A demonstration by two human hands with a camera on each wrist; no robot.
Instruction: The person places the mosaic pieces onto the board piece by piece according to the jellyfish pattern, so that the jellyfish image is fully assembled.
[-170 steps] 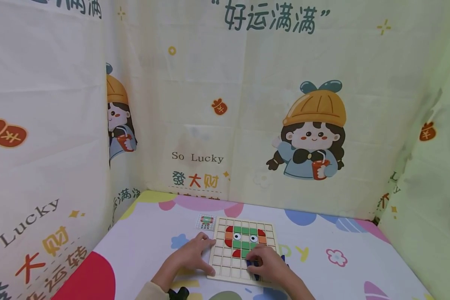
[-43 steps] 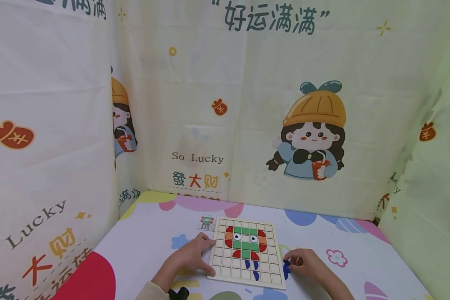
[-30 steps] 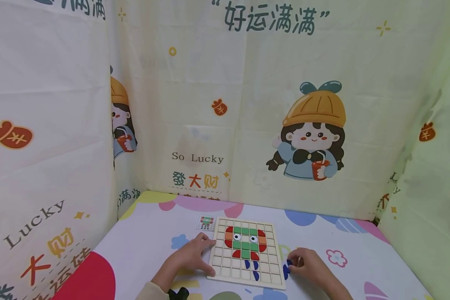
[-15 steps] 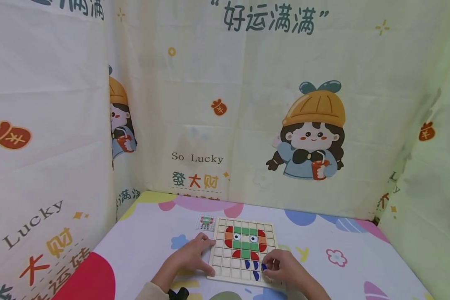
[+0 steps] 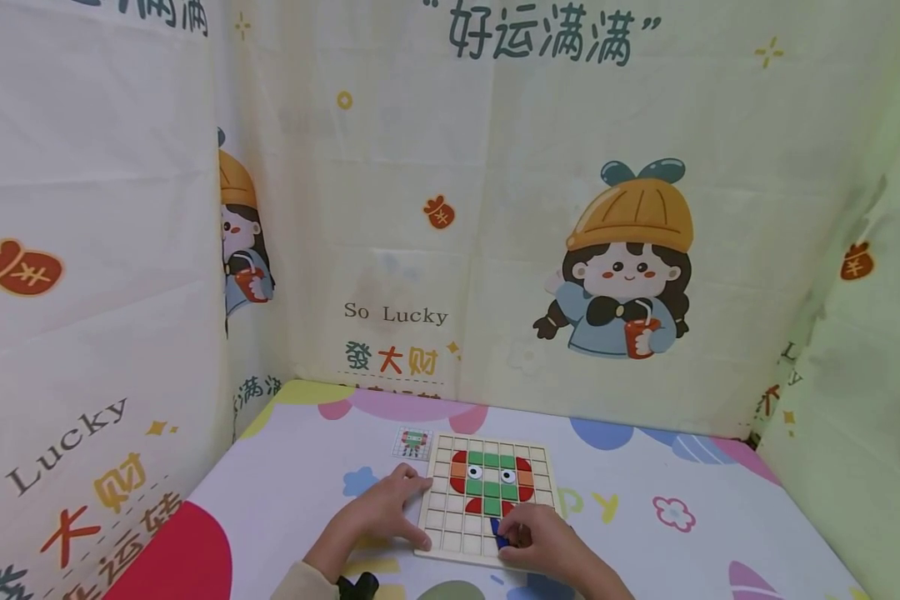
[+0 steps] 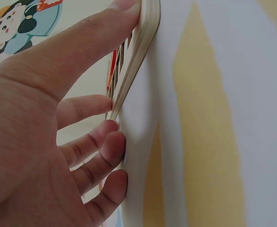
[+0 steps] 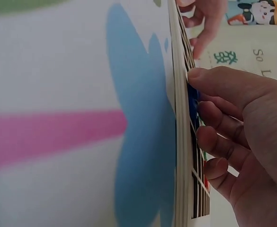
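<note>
A pale wooden grid board lies on the table, with red, green and orange tiles and two eye tiles set in its cells. My left hand rests at the board's left edge, thumb at the near corner and fingers spread along the side. My right hand is over the board's near right part. In the right wrist view, its thumb and index finger pinch a dark blue tile close over the cells. Another bit of dark blue shows beside the fingertips; the hand hides the other blue tiles.
A small printed card with a gridded figure lies against the board's far left corner. The tabletop carries coloured printed shapes. Printed cloth walls stand behind and on both sides.
The right hand has gone from the loose blue tiles right of the board to over its near right cells, bringing a blue tile, then further left. The left hand has stayed put.
</note>
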